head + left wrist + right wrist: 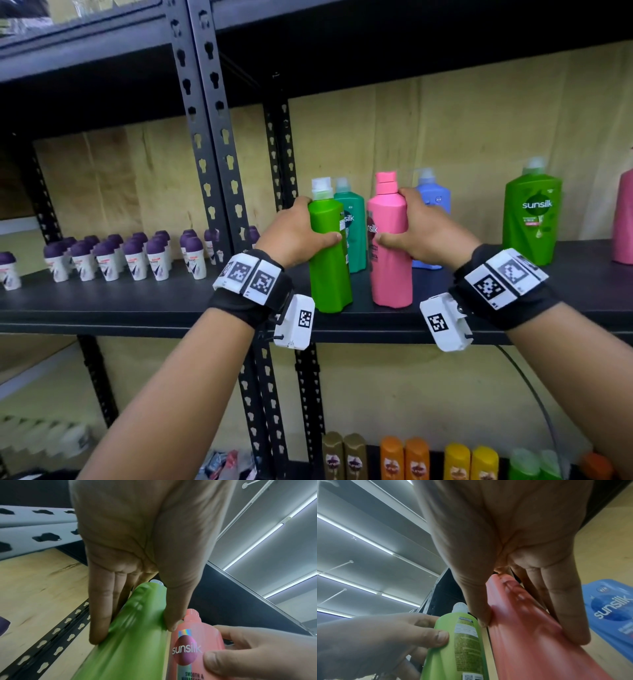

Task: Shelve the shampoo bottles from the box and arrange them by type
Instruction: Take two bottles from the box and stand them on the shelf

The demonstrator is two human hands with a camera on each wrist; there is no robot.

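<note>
Left hand (301, 236) grip round one green bottle (329, 253), right hand (421, 233) grip round one pink bottle (388, 253)

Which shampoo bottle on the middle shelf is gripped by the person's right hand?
The pink bottle: the right hand grips it, while the left hand holds the light green bottle.

"sunsilk" stands in white on the big green bottle (533, 214) at the right of the shelf (137, 301), and on the blue bottle (613, 614), under a small "NEW". The pink bottle (193, 650), left of the blue one, bears "sunsilk" on a dark red disc, with "SMOOTH &" below. The teal bottle (352, 226), left of the pink, shows "silk"; the other print is too small to read.
</note>
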